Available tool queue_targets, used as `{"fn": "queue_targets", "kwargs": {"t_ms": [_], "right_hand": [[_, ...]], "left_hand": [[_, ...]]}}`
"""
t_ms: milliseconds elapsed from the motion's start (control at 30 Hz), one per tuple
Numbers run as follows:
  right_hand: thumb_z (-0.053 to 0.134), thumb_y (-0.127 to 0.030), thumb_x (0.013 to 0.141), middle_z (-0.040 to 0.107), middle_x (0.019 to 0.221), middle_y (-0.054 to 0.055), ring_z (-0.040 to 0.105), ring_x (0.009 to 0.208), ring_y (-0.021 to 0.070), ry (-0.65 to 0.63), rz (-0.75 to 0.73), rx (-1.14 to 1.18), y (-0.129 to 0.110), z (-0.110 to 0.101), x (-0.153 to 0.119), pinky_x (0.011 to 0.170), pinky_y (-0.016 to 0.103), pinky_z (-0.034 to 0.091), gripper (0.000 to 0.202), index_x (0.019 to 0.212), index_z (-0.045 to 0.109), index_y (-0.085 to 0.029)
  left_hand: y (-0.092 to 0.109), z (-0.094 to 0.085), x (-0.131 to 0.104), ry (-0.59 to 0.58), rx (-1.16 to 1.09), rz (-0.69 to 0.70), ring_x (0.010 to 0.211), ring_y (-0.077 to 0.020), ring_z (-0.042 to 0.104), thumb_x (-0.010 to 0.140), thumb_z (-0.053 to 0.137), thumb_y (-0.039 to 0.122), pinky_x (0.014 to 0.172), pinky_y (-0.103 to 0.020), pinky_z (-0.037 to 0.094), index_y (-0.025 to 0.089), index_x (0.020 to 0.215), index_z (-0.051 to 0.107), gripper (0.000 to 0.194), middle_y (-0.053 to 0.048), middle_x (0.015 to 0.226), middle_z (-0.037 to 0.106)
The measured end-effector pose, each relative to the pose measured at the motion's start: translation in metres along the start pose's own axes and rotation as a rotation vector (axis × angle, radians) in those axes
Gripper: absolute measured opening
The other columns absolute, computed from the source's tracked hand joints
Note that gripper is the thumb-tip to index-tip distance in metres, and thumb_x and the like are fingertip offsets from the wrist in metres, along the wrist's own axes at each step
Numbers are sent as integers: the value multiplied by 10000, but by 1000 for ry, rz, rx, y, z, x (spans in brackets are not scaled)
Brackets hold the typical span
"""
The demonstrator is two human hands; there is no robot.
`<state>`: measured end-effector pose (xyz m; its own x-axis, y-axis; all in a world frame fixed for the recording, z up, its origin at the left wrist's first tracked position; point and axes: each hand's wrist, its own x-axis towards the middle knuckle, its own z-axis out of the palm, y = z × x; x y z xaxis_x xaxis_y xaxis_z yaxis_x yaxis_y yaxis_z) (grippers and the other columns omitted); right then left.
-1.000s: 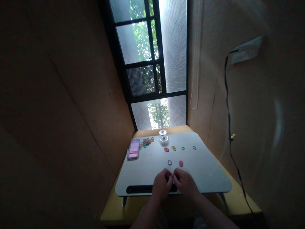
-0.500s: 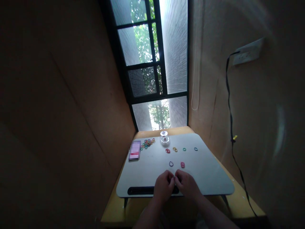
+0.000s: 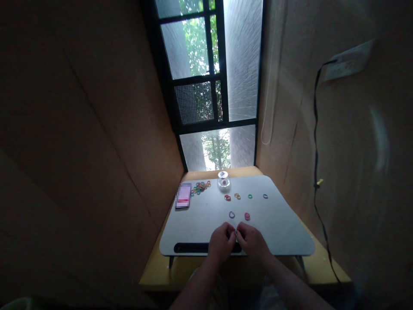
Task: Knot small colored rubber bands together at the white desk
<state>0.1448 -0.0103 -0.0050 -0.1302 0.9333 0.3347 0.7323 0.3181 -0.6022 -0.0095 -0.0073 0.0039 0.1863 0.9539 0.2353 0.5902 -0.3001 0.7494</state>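
Observation:
My left hand (image 3: 222, 242) and my right hand (image 3: 252, 242) meet over the front edge of the white lap table (image 3: 200, 226), fingertips pinched together. Whatever lies between them is too small and hidden to name. Just beyond my hands lie a dark purplish ring (image 3: 232, 215) and some pink rings (image 3: 247, 216). Farther back, in a row, are red rings (image 3: 227, 198), yellow rings (image 3: 237, 196), a green ring (image 3: 250, 196) and a dark blue ring (image 3: 265, 196). A mixed heap of coloured rings (image 3: 200, 187) sits at the back left.
A phone with a blurred screen (image 3: 183, 196) lies on the left side of the table. A clear round container (image 3: 223, 184) stands at the back. The black slot (image 3: 190, 247) runs along the front edge. A black cable (image 3: 315, 150) hangs down the right wall.
The view has tilted slightly, so the table appears higher in the picture. My hands stay together in the same pinch, and the rings keep their places.

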Motion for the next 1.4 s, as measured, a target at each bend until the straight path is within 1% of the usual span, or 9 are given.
{"fn": "queue_targets", "kwargs": {"t_ms": [333, 600, 700, 900, 1033, 1233, 1400], "right_hand": [[466, -263, 865, 585, 650, -4, 512, 601, 144, 3, -17, -9, 3, 2, 1, 572, 252, 291, 175, 706, 519, -211], [464, -276, 874, 562, 633, -9, 506, 594, 149, 4, -40, -10, 2, -3, 1, 578, 256, 303, 187, 704, 514, -217], [458, -287, 882, 572, 648, -5, 523, 604, 154, 2, -34, 18, 3, -2, 1, 584, 257, 316, 188, 718, 520, -219], [434, -302, 903, 575, 665, -5, 543, 613, 162, 11, -17, 32, 6, -1, 0, 595, 262, 332, 184, 758, 515, -224], [409, -315, 922, 590, 682, 4, 559, 623, 171, 11, 7, 10, 6, -1, 1, 589, 265, 330, 202, 788, 531, -226], [383, -318, 933, 613, 706, 20, 579, 647, 180, 6, 25, 35, 3, -3, 1, 601, 267, 346, 221, 837, 556, -221], [409, -314, 921, 611, 691, 14, 564, 629, 172, 14, 28, 67, 2, -5, 1, 596, 264, 346, 204, 848, 574, -218]], "left_hand": [[-1, 0, 0, 25, -53, 12, 716, -136, 572, 875, 511, 235, 682, -248, 396, 202, 865, 587, 83, 15, 776, 642], [-5, 3, 1, 49, -60, 14, 699, -127, 580, 863, 557, 258, 657, -238, 412, 209, 929, 609, 97, 18, 788, 657], [-6, 3, 1, 28, -73, 22, 648, -116, 561, 855, 585, 283, 618, -226, 411, 205, 951, 614, 127, 23, 747, 643], [-4, 1, 2, -8, -73, 55, 630, -109, 554, 838, 615, 295, 611, -223, 419, 199, 951, 644, 152, 25, 718, 634], [-4, 1, 3, 1, -44, 24, 637, -110, 554, 846, 607, 292, 606, -226, 408, 196, 875, 654, 111, 20, 720, 644], [-5, 2, 5, 50, -83, -39, 652, -117, 575, 861, 596, 319, 625, -228, 420, 198, 884, 651, 134, 15, 731, 660], [-7, 3, 6, 64, -149, -85, 633, -118, 587, 856, 604, 346, 618, -230, 438, 186, 860, 629, 162, 18, 700, 652]]}}
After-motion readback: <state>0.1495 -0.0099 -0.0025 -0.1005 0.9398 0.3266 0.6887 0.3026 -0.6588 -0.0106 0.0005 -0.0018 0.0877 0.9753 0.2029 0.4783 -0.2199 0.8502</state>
